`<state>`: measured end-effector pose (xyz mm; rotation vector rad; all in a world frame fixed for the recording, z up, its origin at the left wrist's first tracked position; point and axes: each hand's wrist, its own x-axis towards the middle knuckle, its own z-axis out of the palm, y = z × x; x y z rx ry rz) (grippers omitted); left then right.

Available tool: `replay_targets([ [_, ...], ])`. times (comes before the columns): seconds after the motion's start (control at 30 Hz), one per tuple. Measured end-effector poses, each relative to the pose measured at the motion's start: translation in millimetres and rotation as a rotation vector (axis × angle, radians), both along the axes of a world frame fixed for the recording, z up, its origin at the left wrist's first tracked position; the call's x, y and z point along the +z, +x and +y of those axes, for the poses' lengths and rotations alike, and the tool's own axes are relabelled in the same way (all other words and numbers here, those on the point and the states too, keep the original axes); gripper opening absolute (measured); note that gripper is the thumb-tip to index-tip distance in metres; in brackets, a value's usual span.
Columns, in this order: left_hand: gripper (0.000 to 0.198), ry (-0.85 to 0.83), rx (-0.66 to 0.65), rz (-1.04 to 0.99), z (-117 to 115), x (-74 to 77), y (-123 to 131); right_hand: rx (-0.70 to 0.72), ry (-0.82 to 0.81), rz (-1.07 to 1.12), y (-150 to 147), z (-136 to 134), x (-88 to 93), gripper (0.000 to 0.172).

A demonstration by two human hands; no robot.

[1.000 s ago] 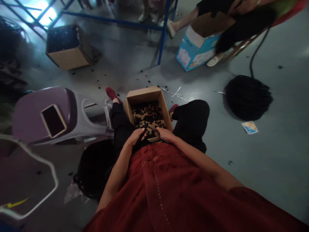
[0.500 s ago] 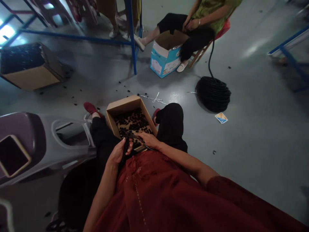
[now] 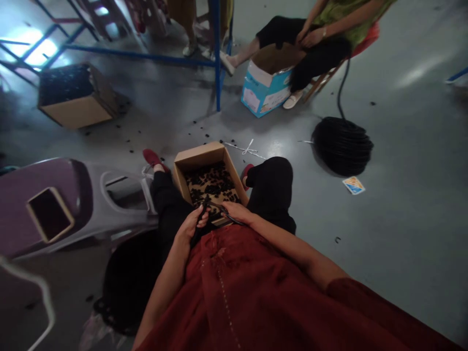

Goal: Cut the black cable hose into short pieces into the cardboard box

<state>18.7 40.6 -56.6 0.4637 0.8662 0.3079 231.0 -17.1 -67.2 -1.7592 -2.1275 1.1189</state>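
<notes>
My left hand [image 3: 193, 222] is closed around a black rubber-like strip [image 3: 198, 232], whose upper end sticks out past the thumb. In my right hand [image 3: 237, 211] is a pair of dark scissors [image 3: 234, 219], partly hidden by the fingers, with the blades pointing at the strip. Both hands are close together over the near edge of an open cardboard box [image 3: 199, 153] between my legs. Many short black pieces [image 3: 215, 185] lie scattered on the bottom of that box.
To the left, a purple-grey plastic chair [image 3: 87, 195] carries a phone or tablet [image 3: 50, 214]. Ahead, a seated co-worker [image 3: 340, 31] is behind a blue-white carton [image 3: 268, 90]. A black coil [image 3: 343, 146] lies on the right floor; another carton [image 3: 76, 109] stands far left.
The whole view has shifted, so the surroundings appear farther right. Both hands stay over the box, still holding the strip and the scissors; the strip's upper end now stands higher.
</notes>
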Motion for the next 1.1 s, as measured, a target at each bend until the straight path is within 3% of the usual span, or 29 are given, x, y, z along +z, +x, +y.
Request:
replay_targets([
  [0.23, 0.038, 0.055, -0.01, 0.024, -2.9, -4.6, -3.0, -0.012, -0.075, -0.012, -5.5, 1.1, -7.6, 0.039],
  [0.37, 0.039, 0.238, -0.054, 0.207, -9.6, -5.5, 3.3, -0.008, -0.13, -0.026, -6.0, 1.9, -8.3, 0.044],
  [0.53, 0.033, 0.596, -0.147, 0.541, -14.0, -10.8, 11.0, -0.022, -0.168, -0.032, -6.0, 3.0, -7.4, 0.052],
  [0.7, 0.026, 0.755, -0.152, 0.67, -14.2, -18.4, 11.2, -0.031, -0.176, 0.007, -6.2, 1.2, -11.3, 0.056],
  [0.97, 0.028, 0.894, -0.227, 0.757, -16.8, -18.6, 12.0, 0.006, -0.09, -0.016, -5.3, -0.2, -17.2, 0.038],
  [1.1, 0.028, 0.788, -0.154, 0.671, -17.0, -14.0, 11.6, 0.011, -0.089, -0.056, -5.5, 1.0, -15.8, 0.033],
])
